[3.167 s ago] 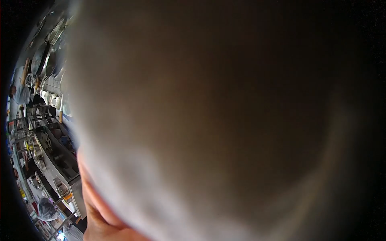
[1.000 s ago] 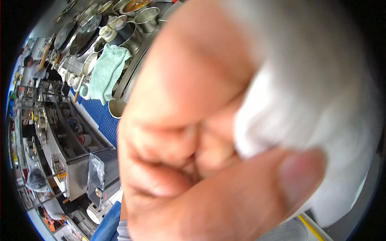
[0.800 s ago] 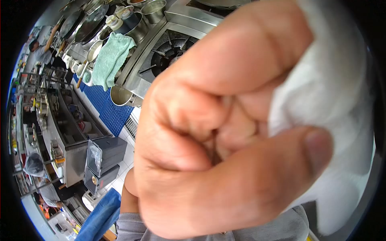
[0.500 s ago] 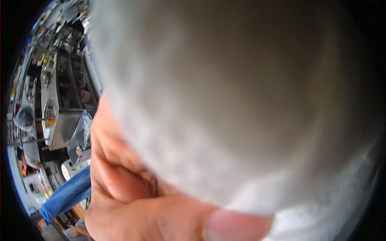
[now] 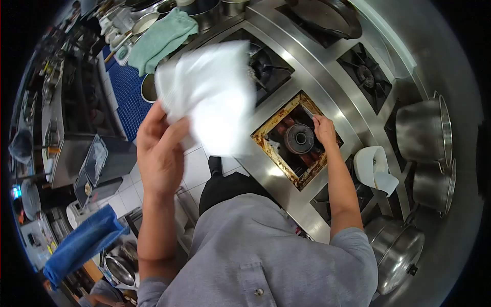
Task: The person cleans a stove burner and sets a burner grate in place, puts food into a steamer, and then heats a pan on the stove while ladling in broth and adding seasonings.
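My left hand [image 5: 162, 148] is raised at the left of the view, its thumb and fingers pinching a white cloth [image 5: 209, 97] that is blurred by motion. Further right, my right hand [image 5: 323, 128] reaches over an uncovered square opening in the steel stove. Its fingers are closed on a thin item at the opening's upper right edge, too small to name. Inside the stained, rusty frame [image 5: 261, 137] of that opening sits a round burner [image 5: 299, 138], just left of my right hand.
Black burner grates [image 5: 365, 75] surround the opening. Large steel pots [image 5: 423, 130] and a lidded pan [image 5: 394, 250] stand at the right, near a white bowl [image 5: 369, 166]. A green towel [image 5: 163, 41] lies upper left; a blue towel [image 5: 84, 245] hangs lower left. Grey bins [image 5: 105, 163] stand left.
The white cloth and the hand holding it have moved away from the camera, which they largely covered before. The stove, my right hand and my grey shirt now show.
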Tool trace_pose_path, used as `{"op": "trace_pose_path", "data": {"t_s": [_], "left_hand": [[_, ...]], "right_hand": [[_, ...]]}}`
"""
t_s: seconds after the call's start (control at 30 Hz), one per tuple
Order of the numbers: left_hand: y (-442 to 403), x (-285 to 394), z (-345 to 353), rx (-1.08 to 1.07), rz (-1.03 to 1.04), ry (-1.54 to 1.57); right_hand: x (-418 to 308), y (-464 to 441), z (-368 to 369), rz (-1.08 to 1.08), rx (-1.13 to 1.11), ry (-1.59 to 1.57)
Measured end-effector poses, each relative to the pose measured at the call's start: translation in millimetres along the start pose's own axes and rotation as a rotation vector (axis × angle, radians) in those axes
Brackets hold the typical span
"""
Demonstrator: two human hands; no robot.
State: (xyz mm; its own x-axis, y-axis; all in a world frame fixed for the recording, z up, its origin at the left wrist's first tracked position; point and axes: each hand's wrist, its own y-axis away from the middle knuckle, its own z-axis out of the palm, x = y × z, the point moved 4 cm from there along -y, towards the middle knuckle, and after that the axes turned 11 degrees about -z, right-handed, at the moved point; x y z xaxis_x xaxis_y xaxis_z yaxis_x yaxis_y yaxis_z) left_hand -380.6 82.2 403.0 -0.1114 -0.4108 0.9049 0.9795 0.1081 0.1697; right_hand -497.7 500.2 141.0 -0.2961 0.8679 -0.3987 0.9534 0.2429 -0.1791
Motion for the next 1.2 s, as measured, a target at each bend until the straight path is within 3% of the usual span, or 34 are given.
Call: {"op": "trace_pose_path", "data": {"t_s": [0.13, 0.2, 0.3, 0.33, 0.4, 0.5, 0.73, 0.77, 0.87, 0.97, 1.0, 1.2], "left_hand": [[0, -109, -149, 0.454, -0.053, -0.586], [37, -181, -243, 0.617, -0.081, -0.866], [144, -281, -371, 0.743, -0.380, -1.312], [175, -290, -383, 0.753, -0.654, -1.304], [223, -294, -395, 0.706, -0.796, -1.396], [246, -295, -400, 0.904, -0.952, -1.096], [170, -276, -375, 0.694, -0.653, -1.309], [155, -271, -372, 0.650, -0.567, -1.326], [122, -256, -365, 0.651, -0.469, -1.338], [106, -221, -324, 0.649, -0.517, -1.250], [112, -235, -351, 0.617, -0.411, -1.287], [179, -248, -343, 0.745, -0.632, -1.315]], "right_hand": [[30, -2, -20, 0.274, 0.020, 0.058], [42, -14, -8, 0.296, 0.020, 0.073], [37, -31, 24, 0.295, -0.009, 0.126], [22, -39, 22, 0.261, -0.047, 0.185], [10, -40, 26, 0.253, -0.105, 0.282], [-21, -30, 23, 0.148, -0.207, 0.371], [-38, -8, 13, -0.348, -0.302, 0.439], [-23, -17, 9, -0.295, -0.219, 0.389], [8, -52, 0, -0.203, -0.262, 0.482], [20, -73, 11, -0.277, -0.323, 0.473], [19, -79, 16, -0.328, -0.346, 0.424], [-19, -70, 42, -0.605, -0.438, 0.208]]}}
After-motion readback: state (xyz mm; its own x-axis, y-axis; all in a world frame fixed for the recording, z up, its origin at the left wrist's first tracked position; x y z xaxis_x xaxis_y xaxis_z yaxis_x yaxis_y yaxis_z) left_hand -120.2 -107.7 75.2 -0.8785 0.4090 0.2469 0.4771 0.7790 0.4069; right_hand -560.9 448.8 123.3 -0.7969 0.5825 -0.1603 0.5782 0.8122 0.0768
